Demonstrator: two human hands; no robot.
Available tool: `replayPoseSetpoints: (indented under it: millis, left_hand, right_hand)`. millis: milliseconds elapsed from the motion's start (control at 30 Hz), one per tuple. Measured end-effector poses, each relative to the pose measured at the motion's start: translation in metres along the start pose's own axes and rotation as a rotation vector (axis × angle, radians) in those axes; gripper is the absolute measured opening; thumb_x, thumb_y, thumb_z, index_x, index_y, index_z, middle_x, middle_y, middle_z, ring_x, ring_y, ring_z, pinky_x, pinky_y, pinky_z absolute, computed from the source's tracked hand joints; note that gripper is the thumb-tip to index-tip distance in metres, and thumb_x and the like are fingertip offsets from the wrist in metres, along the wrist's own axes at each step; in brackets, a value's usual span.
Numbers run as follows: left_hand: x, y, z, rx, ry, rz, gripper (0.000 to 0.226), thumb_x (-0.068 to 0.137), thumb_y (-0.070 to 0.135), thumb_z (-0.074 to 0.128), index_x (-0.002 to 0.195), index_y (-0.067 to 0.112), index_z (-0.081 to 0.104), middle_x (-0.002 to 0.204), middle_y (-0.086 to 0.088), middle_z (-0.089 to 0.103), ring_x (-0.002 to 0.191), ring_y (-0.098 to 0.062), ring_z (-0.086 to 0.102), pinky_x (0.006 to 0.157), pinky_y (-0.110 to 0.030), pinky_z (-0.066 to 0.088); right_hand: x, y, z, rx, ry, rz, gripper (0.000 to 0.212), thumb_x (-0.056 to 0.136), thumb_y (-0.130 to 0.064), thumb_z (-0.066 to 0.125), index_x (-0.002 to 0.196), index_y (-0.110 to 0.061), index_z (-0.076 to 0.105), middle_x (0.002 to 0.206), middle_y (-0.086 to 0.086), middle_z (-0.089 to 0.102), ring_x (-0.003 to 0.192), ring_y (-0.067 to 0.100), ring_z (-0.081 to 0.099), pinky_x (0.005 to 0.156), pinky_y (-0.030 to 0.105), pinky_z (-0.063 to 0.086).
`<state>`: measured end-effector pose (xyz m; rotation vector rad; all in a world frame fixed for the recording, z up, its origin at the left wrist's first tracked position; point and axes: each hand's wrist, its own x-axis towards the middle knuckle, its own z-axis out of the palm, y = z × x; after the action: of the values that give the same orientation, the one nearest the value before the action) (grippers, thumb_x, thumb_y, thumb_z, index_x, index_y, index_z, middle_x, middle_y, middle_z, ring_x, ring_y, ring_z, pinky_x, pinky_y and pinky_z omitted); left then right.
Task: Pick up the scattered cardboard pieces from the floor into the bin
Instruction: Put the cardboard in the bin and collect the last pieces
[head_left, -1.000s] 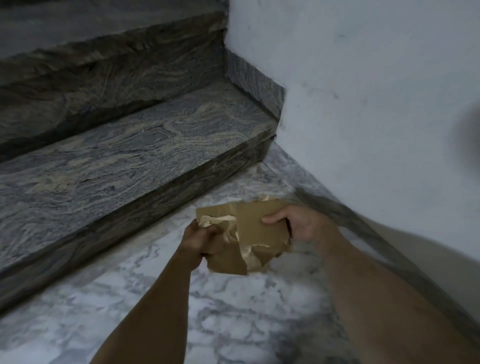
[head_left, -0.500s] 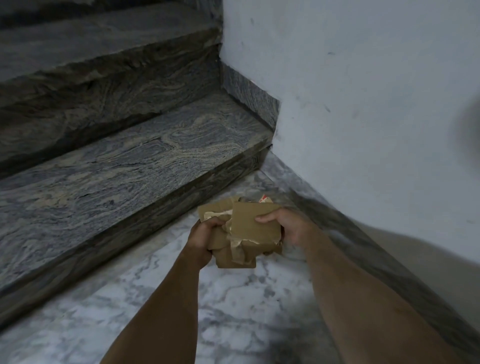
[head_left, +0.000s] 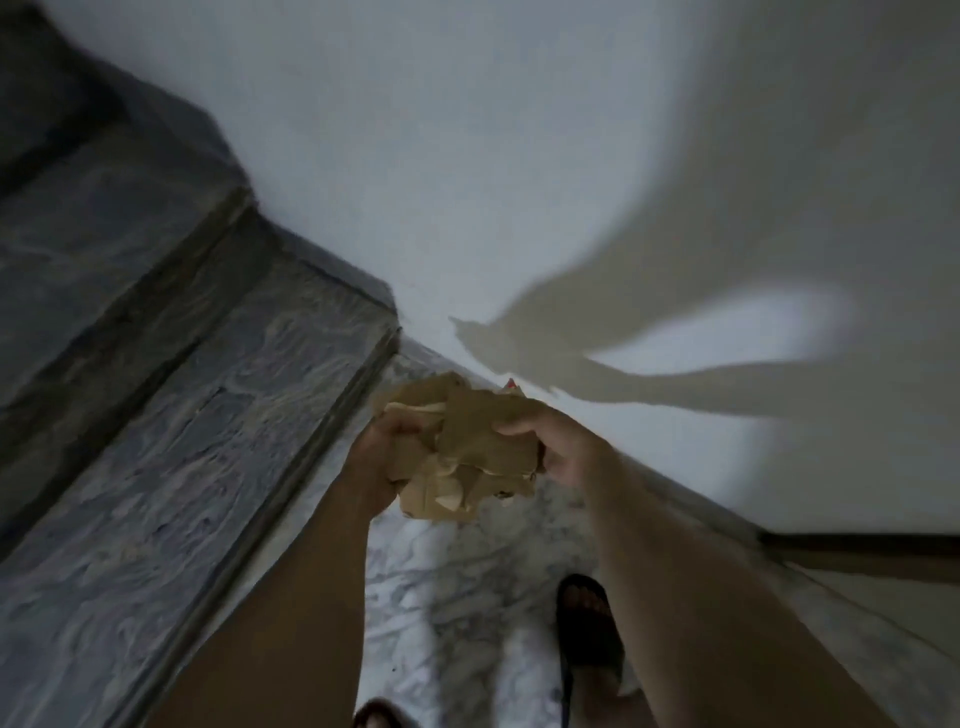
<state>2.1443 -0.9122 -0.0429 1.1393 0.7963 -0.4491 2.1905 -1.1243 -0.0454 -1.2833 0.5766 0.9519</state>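
A dark sandal (head_left: 587, 623) stands on the marble floor (head_left: 441, 597), below the right forearm; this is the nearest thing. A second foot shows only partly at the lower edge, too cut off to describe.

Further out, both hands hold one bundle of cardboard pieces (head_left: 467, 447) between them, in the air above the floor. The left hand (head_left: 382, 457) grips the bundle's left side with curled fingers. The right hand (head_left: 556, 441) holds the right side, thumb on top, the other fingers underneath and hidden.

The pieces are torn, folded and crumpled, with pale inner layers showing at the edges. I judge them light and rather soft, not fragile at all, and not slippery, because the paper face is rough. The risk is different: the bundle is loose, so a small piece from the lower part, which hangs below the hands, could slide out. It seems better to press the two sides toward each other and to support the underside, not only pinch the top.

Beyond the hands are a grey stone step (head_left: 208, 415) on the left and a white wall (head_left: 467, 156) with the shadow of the arms. No bin is in view.
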Motion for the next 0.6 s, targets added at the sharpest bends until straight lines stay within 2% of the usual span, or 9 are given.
replayPoseSetpoints:
  millis: [67, 167, 233, 300, 367, 433, 533, 600]
  left_hand:
    - [-0.043, 0.038, 0.038, 0.106, -0.103, 0.013, 0.018, 0.089, 0.007, 0.051, 0.087, 0.007, 0.069, 0.065, -0.008, 0.068, 0.057, -0.023, 0.063, 0.047, -0.023, 0.051]
    - [-0.115, 0.09, 0.105, 0.251, -0.271, -0.039, 0.018, 0.089, 0.01, 0.049, 0.093, 0.004, 0.065, 0.064, -0.007, 0.065, 0.051, -0.019, 0.061, 0.045, -0.022, 0.049]
    - [-0.165, 0.115, 0.151, 0.317, -0.379, -0.047, 0.015, 0.089, 0.01, 0.051, 0.091, 0.005, 0.065, 0.065, -0.006, 0.064, 0.048, -0.017, 0.062, 0.045, -0.02, 0.049]
    - [-0.219, 0.133, 0.195, 0.37, -0.488, -0.071, 0.02, 0.089, 0.013, 0.053, 0.1, 0.004, 0.066, 0.075, -0.01, 0.066, 0.054, -0.019, 0.066, 0.049, -0.023, 0.053]
    - [-0.274, 0.139, 0.236, 0.442, -0.604, -0.095, 0.027, 0.091, 0.014, 0.051, 0.111, 0.003, 0.066, 0.088, -0.015, 0.069, 0.067, -0.025, 0.069, 0.057, -0.029, 0.057]
    - [-0.329, 0.137, 0.271, 0.499, -0.709, -0.111, 0.026, 0.091, 0.011, 0.049, 0.11, 0.005, 0.066, 0.087, -0.015, 0.071, 0.072, -0.028, 0.067, 0.062, -0.033, 0.056]
    - [-0.401, 0.123, 0.316, 0.627, -0.826, -0.16, 0.023, 0.091, 0.011, 0.046, 0.101, 0.006, 0.067, 0.079, -0.012, 0.069, 0.063, -0.024, 0.064, 0.058, -0.029, 0.052]
    - [-0.443, 0.105, 0.342, 0.72, -0.881, -0.174, 0.025, 0.089, 0.013, 0.048, 0.105, 0.004, 0.065, 0.077, -0.012, 0.069, 0.061, -0.023, 0.063, 0.055, -0.027, 0.051]
  right_hand:
    - [-0.07, -0.023, -0.011, 0.079, 0.047, -0.042, 0.042, 0.08, -0.007, 0.077, 0.12, -0.009, 0.066, 0.118, 0.014, 0.072, 0.111, 0.032, 0.068, 0.1, 0.046, 0.053]
    - [-0.183, -0.051, -0.034, 0.228, 0.122, -0.13, 0.037, 0.084, -0.004, 0.073, 0.119, -0.01, 0.064, 0.116, 0.014, 0.071, 0.109, 0.032, 0.068, 0.103, 0.049, 0.051]
    - [-0.259, -0.061, -0.047, 0.293, 0.174, -0.219, 0.044, 0.084, -0.008, 0.07, 0.127, -0.005, 0.06, 0.121, 0.018, 0.068, 0.111, 0.034, 0.065, 0.105, 0.053, 0.048]
    - [-0.337, -0.065, -0.059, 0.331, 0.253, -0.279, 0.061, 0.078, -0.019, 0.074, 0.134, -0.005, 0.058, 0.13, 0.021, 0.063, 0.118, 0.038, 0.062, 0.105, 0.058, 0.046]
    - [-0.415, -0.059, -0.07, 0.39, 0.341, -0.312, 0.066, 0.073, -0.023, 0.08, 0.134, -0.008, 0.06, 0.131, 0.021, 0.064, 0.121, 0.042, 0.06, 0.097, 0.057, 0.052]
    - [-0.481, -0.043, -0.078, 0.476, 0.424, -0.343, 0.067, 0.07, -0.022, 0.083, 0.133, -0.009, 0.062, 0.13, 0.02, 0.065, 0.12, 0.042, 0.061, 0.088, 0.051, 0.056]
    - [-0.572, -0.011, -0.081, 0.589, 0.545, -0.393, 0.065, 0.07, -0.02, 0.083, 0.13, -0.007, 0.063, 0.127, 0.02, 0.066, 0.118, 0.043, 0.062, 0.082, 0.048, 0.057]
    - [-0.627, 0.018, -0.08, 0.678, 0.624, -0.428, 0.059, 0.075, -0.016, 0.081, 0.13, -0.006, 0.063, 0.125, 0.022, 0.067, 0.116, 0.045, 0.062, 0.087, 0.054, 0.056]
